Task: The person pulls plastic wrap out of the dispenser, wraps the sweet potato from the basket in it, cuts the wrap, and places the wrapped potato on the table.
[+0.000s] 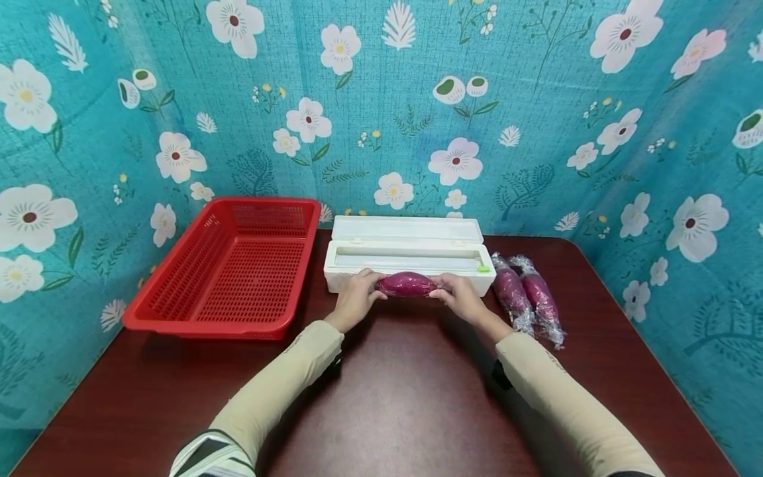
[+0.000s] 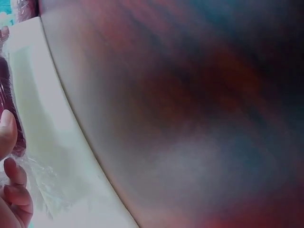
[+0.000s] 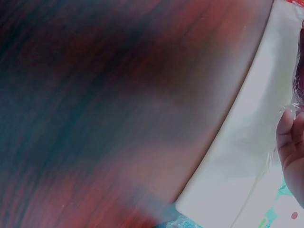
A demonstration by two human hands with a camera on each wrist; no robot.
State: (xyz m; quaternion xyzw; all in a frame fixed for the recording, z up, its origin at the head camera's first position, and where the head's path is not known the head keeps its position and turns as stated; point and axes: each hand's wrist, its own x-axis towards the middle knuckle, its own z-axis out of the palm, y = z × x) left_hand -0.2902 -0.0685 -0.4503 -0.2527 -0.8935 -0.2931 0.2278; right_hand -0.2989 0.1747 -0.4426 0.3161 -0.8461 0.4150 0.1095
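In the head view a purple sweet potato [image 1: 408,285], glossy under clear plastic film, is held level in front of a white cling film dispenser [image 1: 337,281]. My left hand [image 1: 356,301] grips its left end, and my right hand [image 1: 465,299] pinches the film at its right end. Loose film [image 2: 45,175] hangs by the curled left fingers in the left wrist view. The right wrist view catches the right fingertips closed on the twisted film. The dispenser's lid [image 1: 408,229] stands raised at the back, and a green slider [image 1: 483,269] sits at its right end.
A red plastic basket [image 1: 208,326] stands to the left on the dark wooden table [image 1: 417,397]. Two film-wrapped sweet potatoes [image 1: 539,298] lie beside the dispenser on the right. A blue flowered cloth [image 1: 369,86] hangs behind and along both sides.
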